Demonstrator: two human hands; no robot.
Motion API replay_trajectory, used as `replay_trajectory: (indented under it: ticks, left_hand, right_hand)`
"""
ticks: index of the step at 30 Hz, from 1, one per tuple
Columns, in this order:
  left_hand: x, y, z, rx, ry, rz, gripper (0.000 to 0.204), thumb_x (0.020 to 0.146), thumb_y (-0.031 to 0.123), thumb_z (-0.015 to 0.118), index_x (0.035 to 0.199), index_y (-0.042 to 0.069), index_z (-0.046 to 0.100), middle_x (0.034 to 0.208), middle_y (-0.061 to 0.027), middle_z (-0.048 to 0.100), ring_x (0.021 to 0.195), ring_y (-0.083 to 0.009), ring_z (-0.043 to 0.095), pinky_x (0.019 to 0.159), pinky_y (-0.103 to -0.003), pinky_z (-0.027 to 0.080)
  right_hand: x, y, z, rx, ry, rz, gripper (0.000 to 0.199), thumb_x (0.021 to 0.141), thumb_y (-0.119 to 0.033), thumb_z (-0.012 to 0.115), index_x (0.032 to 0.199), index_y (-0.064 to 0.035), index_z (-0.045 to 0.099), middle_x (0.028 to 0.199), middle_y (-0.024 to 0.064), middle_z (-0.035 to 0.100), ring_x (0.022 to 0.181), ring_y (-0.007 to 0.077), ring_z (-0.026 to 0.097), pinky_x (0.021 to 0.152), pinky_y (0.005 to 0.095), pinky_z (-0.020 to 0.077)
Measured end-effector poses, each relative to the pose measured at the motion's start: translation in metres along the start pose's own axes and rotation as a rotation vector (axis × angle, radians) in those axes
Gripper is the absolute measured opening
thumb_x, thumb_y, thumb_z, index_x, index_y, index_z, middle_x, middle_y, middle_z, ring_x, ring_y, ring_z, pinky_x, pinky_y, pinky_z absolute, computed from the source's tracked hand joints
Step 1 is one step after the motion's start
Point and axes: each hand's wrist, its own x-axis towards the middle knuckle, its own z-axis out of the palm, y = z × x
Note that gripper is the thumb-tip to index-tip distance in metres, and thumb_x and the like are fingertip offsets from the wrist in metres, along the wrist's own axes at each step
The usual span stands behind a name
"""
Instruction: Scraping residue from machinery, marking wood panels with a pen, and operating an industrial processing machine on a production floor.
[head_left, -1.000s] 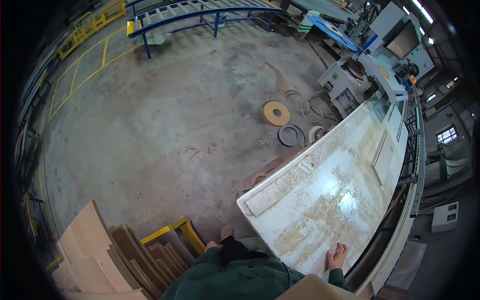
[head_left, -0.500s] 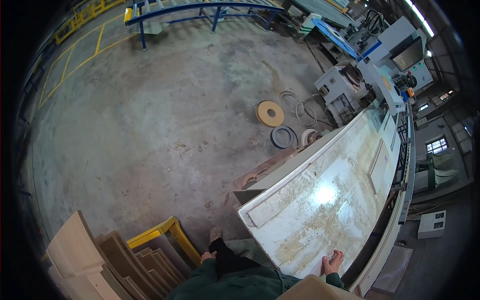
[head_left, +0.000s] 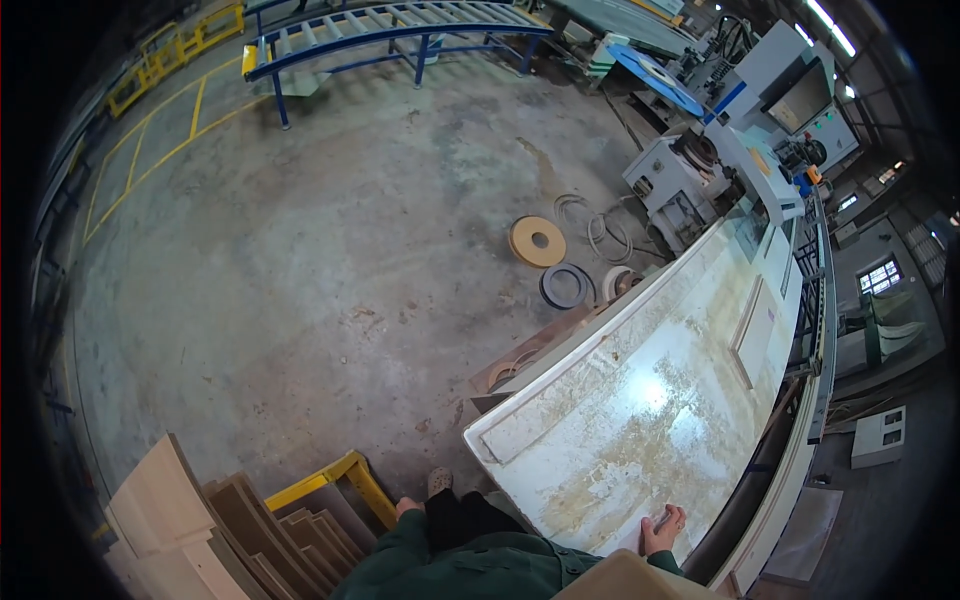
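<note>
My right hand (head_left: 662, 530) is over the near end of a worn white worktable (head_left: 590, 490). Its thumb and fingers are curved, with a gap between them, and nothing shows in that gap. Low in the picture, close to that arm, is a tan, flat-looking thing (head_left: 625, 578) that I cannot identify. At my left side, my left hand (head_left: 408, 506) hangs beside a yellow metal frame (head_left: 325, 478). Its fingers are too small and partly hidden to read. Left of it stand several brown and tan boards (head_left: 165, 500) on edge.
A thin panel (head_left: 755, 335) lies on the worktable's far right part. Edging rolls, one tan (head_left: 538, 242) and one dark (head_left: 567, 287), lie on the concrete floor (head_left: 300, 270). A grey machine (head_left: 670, 185) stands beyond the table. A blue-framed roller conveyor (head_left: 400, 45) stands at the back.
The view has shifted slightly, showing more of the roller conveyor. My left hand appears slightly higher and further left in the picture. The right hand stays by the worktable's near end.
</note>
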Motion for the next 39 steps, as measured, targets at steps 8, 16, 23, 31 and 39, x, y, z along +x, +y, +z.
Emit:
replay_trajectory:
  ticks: [8, 16, 23, 31, 39]
  left_hand:
    - [0.037, 0.003, -0.001, -0.027, 0.128, 0.135, 0.034, 0.067, 0.024, 0.070, 0.086, -0.002, 0.063, 0.085, -0.0206, 0.061, 0.082, -0.0338, 0.060, 0.072, -0.037, 0.046]
    - [0.129, 0.054, -0.061, -0.956, 0.489, 0.154, 0.040, 0.074, 0.037, 0.062, 0.077, -0.003, 0.061, 0.056, -0.0134, 0.054, 0.047, -0.0228, 0.048, 0.047, -0.036, 0.042]
    - [-0.093, 0.148, -0.158, -0.999, 1.136, 0.728, 0.039, 0.081, 0.039, 0.057, 0.076, 0.000, 0.057, 0.056, -0.0074, 0.048, 0.048, -0.0164, 0.044, 0.046, -0.030, 0.040]
    - [-0.336, 0.135, 0.057, -1.139, 0.638, 1.283, 0.023, 0.088, 0.022, 0.050, 0.073, 0.005, 0.047, 0.054, -0.0007, 0.041, 0.044, -0.0088, 0.037, 0.040, -0.023, 0.031]
    - [-0.357, 0.132, 0.243, -0.987, 0.253, 1.036, 0.040, 0.083, 0.034, 0.057, 0.059, 0.005, 0.040, 0.050, -0.0016, 0.037, 0.036, -0.0109, 0.032, 0.034, -0.026, 0.028]
  right_hand:
    - [-0.007, -0.006, 0.004, 0.020, 0.044, 0.071, 0.062, 0.061, -0.030, 0.067, 0.107, 0.0000, 0.040, 0.112, 0.0215, 0.034, 0.108, 0.0364, 0.031, 0.094, 0.0433, 0.0246]
    - [-0.002, 0.004, -0.020, 0.200, 0.001, 0.041, 0.050, 0.062, -0.028, 0.069, 0.102, -0.0028, 0.052, 0.111, 0.0207, 0.042, 0.105, 0.0353, 0.040, 0.090, 0.0400, 0.0339]
    - [-0.044, 0.092, -0.098, 0.549, 0.125, 0.081, 0.027, 0.071, -0.020, 0.065, 0.092, -0.0041, 0.057, 0.110, 0.0161, 0.044, 0.088, 0.0256, 0.050, 0.078, 0.0338, 0.0417]
    - [-0.109, 0.299, -0.158, 0.780, 0.255, 0.142, 0.019, 0.076, -0.012, 0.060, 0.091, -0.0013, 0.056, 0.112, 0.0098, 0.041, 0.077, 0.0124, 0.050, 0.064, 0.0261, 0.0460]
    - [-0.100, 0.433, -0.211, 0.739, 0.250, 0.145, 0.013, 0.076, -0.009, 0.059, 0.085, 0.0001, 0.057, 0.099, 0.0083, 0.048, 0.071, 0.0141, 0.053, 0.060, 0.0244, 0.0466]
